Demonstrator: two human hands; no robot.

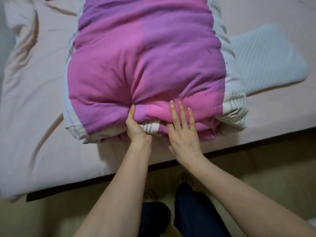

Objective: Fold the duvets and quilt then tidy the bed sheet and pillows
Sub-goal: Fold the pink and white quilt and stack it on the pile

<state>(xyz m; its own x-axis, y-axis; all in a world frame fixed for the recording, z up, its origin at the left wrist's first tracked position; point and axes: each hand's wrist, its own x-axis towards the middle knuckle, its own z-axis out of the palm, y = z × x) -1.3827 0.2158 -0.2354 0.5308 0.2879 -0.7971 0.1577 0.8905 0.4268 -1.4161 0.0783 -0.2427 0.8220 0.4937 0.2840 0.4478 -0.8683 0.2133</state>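
Note:
A thick pink and purple duvet [145, 65] with white patterned borders lies folded lengthwise on the pale pink bed sheet [34, 103], its near end at the bed's front edge. My left hand [135, 125] grips that near end, thumb on top and fingers tucked under the fold. Beside it, my right hand [184, 132] lies flat with straight fingers on the pink end of the duvet. A light blue striped pillow [266, 60] sticks out from under the duvet on the right.
The sheet is wrinkled on the left side [25, 45]. The dark bed frame edge [85, 185] runs across in front of me, with beige floor [256, 177] below. My legs in dark trousers [193, 207] stand close to the bed.

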